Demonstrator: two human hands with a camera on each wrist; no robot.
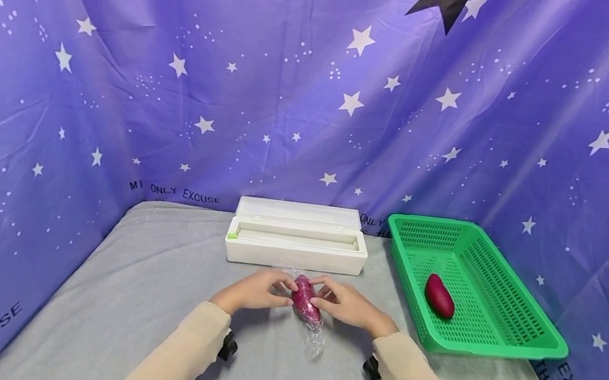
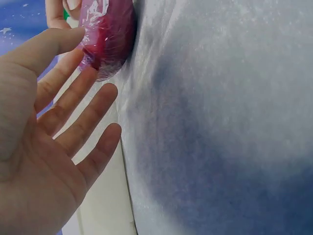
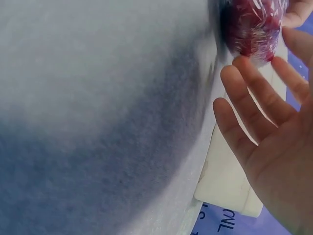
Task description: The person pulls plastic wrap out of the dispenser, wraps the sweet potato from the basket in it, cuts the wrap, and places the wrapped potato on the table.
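Note:
A purple-red sweet potato (image 1: pixel 306 299) lies in front of me in clear plastic wrap (image 1: pixel 314 342), whose loose twisted end trails toward me. My left hand (image 1: pixel 262 289) holds its left side with thumb and fingertips. From the right, my right hand (image 1: pixel 350 304) pinches it between thumb and index finger. In the left wrist view the remaining fingers (image 2: pixel 93 122) are spread beside the wrapped sweet potato (image 2: pixel 110 34). The right wrist view shows the other fingers (image 3: pixel 244 107) extended below its shiny end (image 3: pixel 254 34).
Behind the hands stands a long white wrap dispenser box (image 1: pixel 295 257), lid (image 1: pixel 298 212) raised, with a small green piece (image 1: pixel 232 235) at its left end. To the right, a green mesh basket (image 1: pixel 497 350) holds an unwrapped sweet potato (image 1: pixel 439 296). A grey cloth (image 1: pixel 155 273) covers the table.

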